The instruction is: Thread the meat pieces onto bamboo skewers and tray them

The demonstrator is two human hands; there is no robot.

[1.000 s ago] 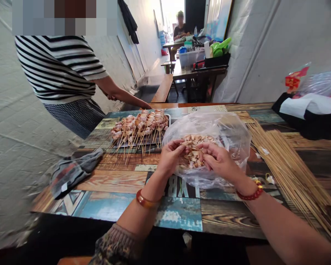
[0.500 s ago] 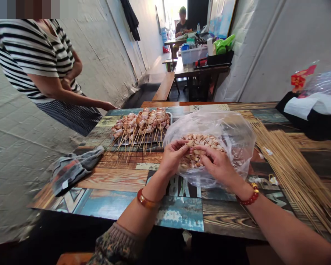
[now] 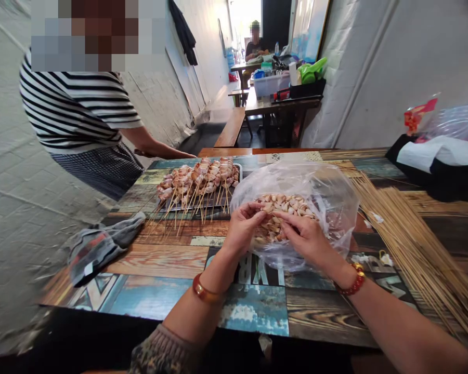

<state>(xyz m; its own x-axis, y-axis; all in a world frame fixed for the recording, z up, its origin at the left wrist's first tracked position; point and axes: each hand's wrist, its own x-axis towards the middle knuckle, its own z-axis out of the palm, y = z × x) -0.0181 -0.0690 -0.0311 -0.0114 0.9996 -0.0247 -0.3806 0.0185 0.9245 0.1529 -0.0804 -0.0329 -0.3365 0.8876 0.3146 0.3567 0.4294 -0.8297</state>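
Over an open clear plastic bag (image 3: 341, 189), my two hands meet fingertip to fingertip. Inside the bag lies a heap of small pale-brown pieces (image 3: 290, 202), which look like garlic cloves. My left hand (image 3: 244, 223) is closed in a pinch on one small pale-brown piece (image 3: 268, 209). My right hand (image 3: 306, 234) pinches at the other end of that piece, its fingers partly hiding it. Left of the bag, a metal tray (image 3: 239, 174) carries several meat skewers (image 3: 203, 176), their bare sticks pointing toward me.
A bundle of bamboo skewers (image 3: 417, 249) lies at the right. A grey cloth (image 3: 105, 246) rests at the table's (image 3: 156, 293) left edge. A black item with white paper (image 3: 432, 156) sits at the back right. A person in a striped top (image 3: 86, 114) stands at the left.
The person in stripes has moved right along the table's far left side, the hand sliding along its back edge. My hands stay nearly in place, still pinching; the view has shifted slightly.
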